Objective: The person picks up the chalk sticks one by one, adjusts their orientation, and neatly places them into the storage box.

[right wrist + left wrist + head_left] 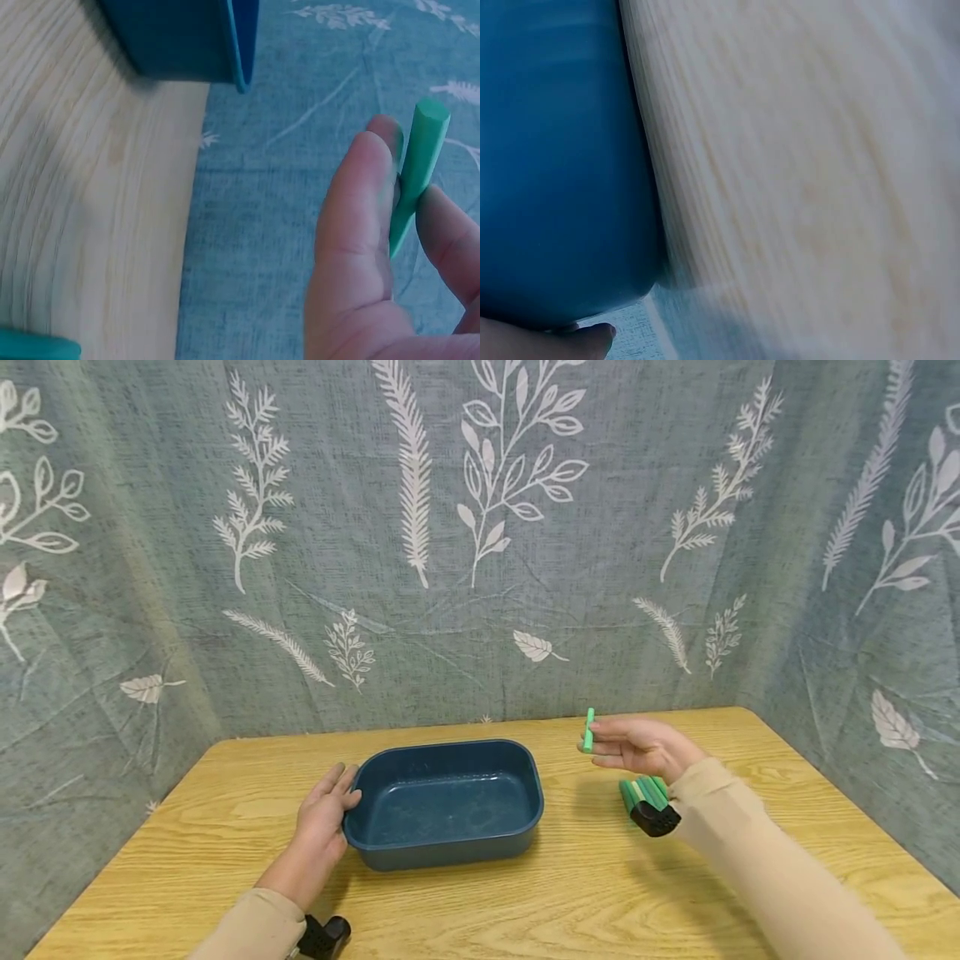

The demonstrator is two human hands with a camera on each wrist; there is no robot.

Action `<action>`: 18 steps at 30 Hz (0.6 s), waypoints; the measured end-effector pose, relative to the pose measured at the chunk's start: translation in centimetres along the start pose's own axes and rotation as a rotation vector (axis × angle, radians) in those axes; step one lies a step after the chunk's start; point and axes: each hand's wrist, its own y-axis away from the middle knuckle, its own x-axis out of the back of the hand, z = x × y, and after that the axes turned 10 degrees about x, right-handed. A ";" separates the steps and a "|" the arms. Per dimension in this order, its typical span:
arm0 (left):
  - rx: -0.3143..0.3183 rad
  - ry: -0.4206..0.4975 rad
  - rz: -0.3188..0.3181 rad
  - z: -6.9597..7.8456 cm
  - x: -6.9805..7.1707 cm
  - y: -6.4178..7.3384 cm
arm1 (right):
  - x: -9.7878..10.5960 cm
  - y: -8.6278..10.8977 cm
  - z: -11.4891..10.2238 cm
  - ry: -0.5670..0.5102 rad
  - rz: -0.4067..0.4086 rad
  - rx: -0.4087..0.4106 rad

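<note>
A dark blue rectangular tub (pixel 450 853) stands on the table, its inside showing no contents. My left hand (pixel 322 814) holds the tub's left end, with the thumb at the rim and the fingers along the outside. In the left wrist view a fingertip (pixel 596 340) shows beside the blue wall. To the right of the tub, my right hand (pixel 637 745) is raised above the table. It pinches a green chalk stick (pixel 421 154) between thumb and fingers, and the fingertips carry green smudges.
Several green and pale chalk sticks (pixel 639 792) lie together on the table under the right wrist, partly hidden by a black wrist camera (pixel 656 819). Wood-grained table (pixel 585 893) extends around the tub. A grey-blue curtain (pixel 480 635) with white leaf prints hangs behind and at both sides.
</note>
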 end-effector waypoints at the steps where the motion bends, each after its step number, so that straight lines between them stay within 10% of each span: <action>1: 0.001 -0.002 0.002 0.0 0.0 0.0 | -0.2 -0.1 0.0 0.009 0.000 -0.002; 18: 0.006 -0.009 0.005 0.0 -0.1 0.3 | -2.9 -2.0 0.8 0.023 -0.025 -0.009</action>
